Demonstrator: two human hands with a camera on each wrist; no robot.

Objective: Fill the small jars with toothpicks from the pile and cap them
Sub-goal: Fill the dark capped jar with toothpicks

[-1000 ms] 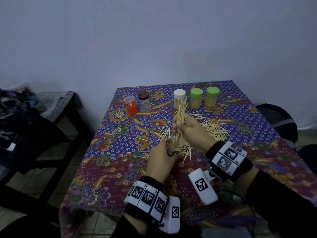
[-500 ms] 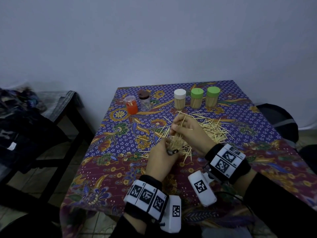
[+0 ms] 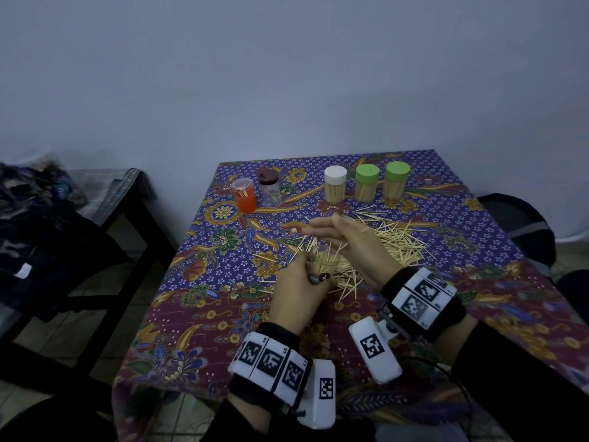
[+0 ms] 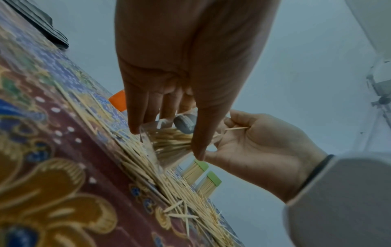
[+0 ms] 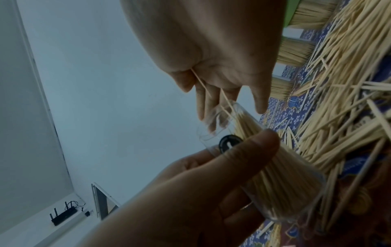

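My left hand (image 3: pixel 299 282) grips a clear uncapped jar (image 3: pixel 325 264) packed with upright toothpicks, just above the tablecloth. In the left wrist view its fingers (image 4: pixel 135 117) and thumb wrap the jar (image 4: pixel 169 143). My right hand (image 3: pixel 338 232) hovers over the jar mouth with fingers straight and holds no bundle. One loose toothpick (image 5: pixel 201 81) lies against its palm. The toothpick pile (image 3: pixel 395 239) lies to the right of the jar, behind my right hand. In the right wrist view the jar (image 5: pixel 281 175) sits tilted under my left thumb (image 5: pixel 243 158).
Three filled, capped jars stand at the back: one white-capped (image 3: pixel 335 185) and two green-capped (image 3: pixel 367 183) (image 3: pixel 396 180). An orange jar (image 3: pixel 244 197) and a brown-capped jar (image 3: pixel 269 186) stand at the back left. A dark bench with clothes (image 3: pixel 47 218) stands left of the table.
My right hand lowered the raised bundle of toothpicks into the jar, let go of it and spread its fingers. My left hand kept its hold on the jar.
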